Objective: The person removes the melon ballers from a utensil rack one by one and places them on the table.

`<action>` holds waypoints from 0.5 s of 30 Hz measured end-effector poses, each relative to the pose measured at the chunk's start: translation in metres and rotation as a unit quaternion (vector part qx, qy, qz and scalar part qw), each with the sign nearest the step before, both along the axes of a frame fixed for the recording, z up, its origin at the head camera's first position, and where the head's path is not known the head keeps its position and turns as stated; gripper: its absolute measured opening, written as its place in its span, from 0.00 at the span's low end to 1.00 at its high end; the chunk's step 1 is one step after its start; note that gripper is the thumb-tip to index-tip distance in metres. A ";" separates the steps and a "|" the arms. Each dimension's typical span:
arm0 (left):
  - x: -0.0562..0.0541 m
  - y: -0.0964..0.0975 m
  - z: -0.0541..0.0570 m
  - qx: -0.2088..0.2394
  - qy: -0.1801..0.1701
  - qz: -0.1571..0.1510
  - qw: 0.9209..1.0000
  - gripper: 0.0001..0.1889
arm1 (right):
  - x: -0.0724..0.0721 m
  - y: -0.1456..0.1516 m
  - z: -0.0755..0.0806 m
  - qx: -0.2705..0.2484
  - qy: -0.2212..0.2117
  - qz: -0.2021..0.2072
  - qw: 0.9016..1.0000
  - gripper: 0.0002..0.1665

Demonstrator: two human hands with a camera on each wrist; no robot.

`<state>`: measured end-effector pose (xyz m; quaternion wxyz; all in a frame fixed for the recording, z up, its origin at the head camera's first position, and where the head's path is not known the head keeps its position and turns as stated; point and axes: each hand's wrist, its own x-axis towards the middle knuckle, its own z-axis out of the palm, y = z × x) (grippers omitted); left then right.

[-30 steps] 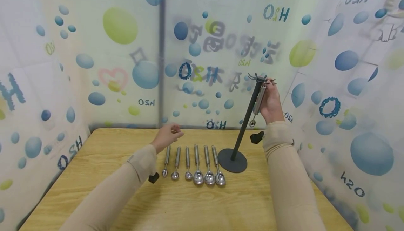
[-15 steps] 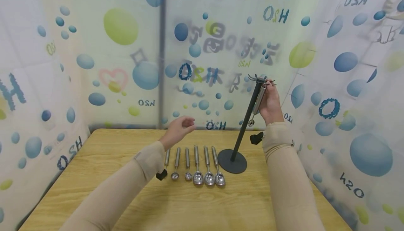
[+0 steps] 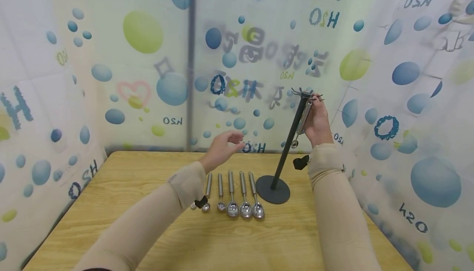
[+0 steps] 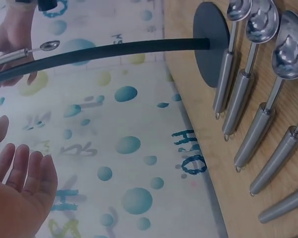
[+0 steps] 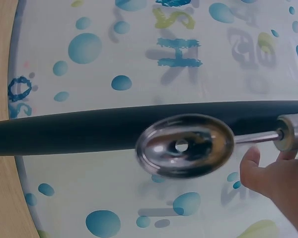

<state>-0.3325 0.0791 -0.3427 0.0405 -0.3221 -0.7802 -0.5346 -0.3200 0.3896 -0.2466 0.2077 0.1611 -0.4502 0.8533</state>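
My right hand (image 3: pixel 318 121) is raised at the top of a dark metal stand (image 3: pixel 286 151) with several thin hooks. It holds a small steel melon baller (image 3: pixel 304 118) by the upper end of its handle, right at the hooks. The melon baller hangs bowl down beside the pole; its oval bowl (image 5: pixel 156 153) has a hole in the middle in the right wrist view. To the left of the stand, my left hand (image 3: pixel 224 147) is in the air above the table's back edge, its fingers (image 4: pixel 35 173) loosely bent with nothing between them.
On the wooden table (image 3: pixel 237 246) lie several steel scoops in a row, handles pointing back: large ones (image 3: pixel 246 210) nearest the stand's round base (image 3: pixel 264 193), small melon ballers (image 3: pixel 221 207) to their left. My left sleeve covers part of the leftmost. A patterned curtain (image 3: pixel 148 57) surrounds the table.
My left hand has moved right and slightly up, from over the leftmost melon baller toward the stand. The right hand and its melon baller have stayed nearly still at the hooks.
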 end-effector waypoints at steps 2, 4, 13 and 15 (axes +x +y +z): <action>0.001 0.004 0.001 -0.001 0.005 -0.007 1.000 0.19 | 0.000 0.000 0.000 -0.002 -0.001 0.000 1.000 0.08; 0.001 0.008 0.002 -0.002 0.009 -0.008 1.000 0.19 | 0.001 0.000 0.000 0.000 -0.006 -0.004 1.000 0.07; -0.001 0.028 0.012 -0.005 0.033 -0.019 0.999 0.19 | 0.000 -0.001 0.001 0.004 -0.026 -0.018 0.999 0.03; 0.001 0.034 0.017 -0.005 0.042 -0.025 0.999 0.19 | 0.001 -0.001 0.001 -0.002 -0.021 -0.010 1.000 0.03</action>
